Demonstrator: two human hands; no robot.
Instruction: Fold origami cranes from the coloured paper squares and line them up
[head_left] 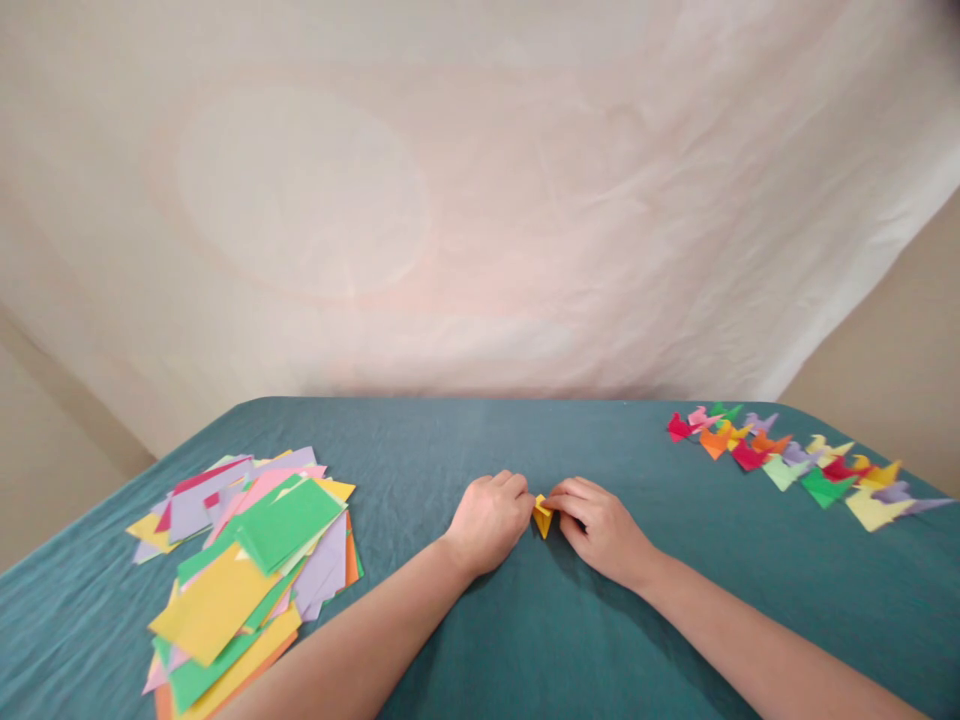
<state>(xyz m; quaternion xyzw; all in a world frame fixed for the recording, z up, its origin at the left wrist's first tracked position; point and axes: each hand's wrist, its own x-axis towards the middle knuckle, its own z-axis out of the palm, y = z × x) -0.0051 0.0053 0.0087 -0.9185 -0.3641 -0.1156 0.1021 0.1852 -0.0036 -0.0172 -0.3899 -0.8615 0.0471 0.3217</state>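
A small piece of folded yellow paper (544, 517) is held between my two hands near the middle of the table, its pointed end toward me. My left hand (495, 520) grips its left side with curled fingers. From the right, my right hand (596, 525) pinches the paper's upper right part between thumb and fingers. The fingertips cover much of the paper, so its full folded shape is partly hidden.
A loose pile of coloured paper sheets (292, 525) spreads over the left of the green cloth-covered table (450, 430). Several folded paper birds (750, 455) stand in rows at the right. A pale cloth (525, 200) hangs behind the far edge.
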